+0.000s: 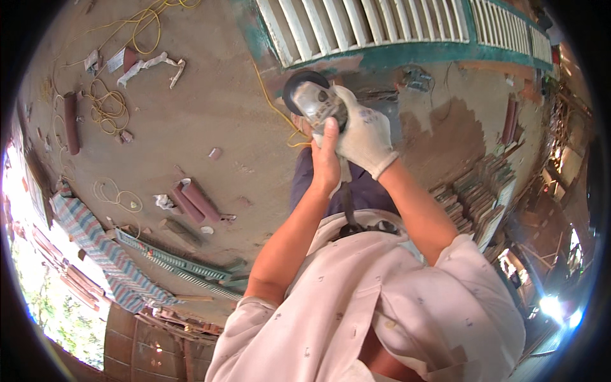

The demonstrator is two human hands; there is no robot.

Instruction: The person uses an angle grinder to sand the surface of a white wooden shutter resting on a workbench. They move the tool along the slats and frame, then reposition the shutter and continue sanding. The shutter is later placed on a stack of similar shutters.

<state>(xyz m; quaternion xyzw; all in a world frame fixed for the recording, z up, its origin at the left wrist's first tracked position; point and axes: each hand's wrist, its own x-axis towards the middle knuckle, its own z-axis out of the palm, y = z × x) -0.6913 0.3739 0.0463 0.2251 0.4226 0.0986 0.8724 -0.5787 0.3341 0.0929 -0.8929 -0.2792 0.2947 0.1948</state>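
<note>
Both hands grasp an angle grinder (315,102) held out in front of the body, above a concrete floor (210,114). The left hand (326,162) is bare; its fingers are wrapped around the rear of the tool body from below, with the thumb pointing up along the housing. The right hand (364,134) wears a white work glove and is clenched over the top and side of the tool body, just beside the left hand and touching it. The grinder sits at about 12 o'clock from the person's chest, in the upper centre of the view. Its grey metal head and dark round disc guard point toward 11 o'clock, away from the hands.

A yellow cable (273,105) runs along the floor from 11 o'clock and passes behind the grinder. At 12 o'clock lies a white slatted shutter (375,22) in a teal frame. At 9 o'clock from the hands, well apart from them, lie short reddish-brown tubes (194,200) next to a crumpled white rag (164,202). A striped cloth (95,245) lies at 8 o'clock, next to a long green slatted strip (175,264). A coil of yellow cord (108,108) lies at 10 o'clock. A stack of wooden pieces (474,191) lies at 3 o'clock. The person wears a pale short-sleeved shirt (382,305).
</note>
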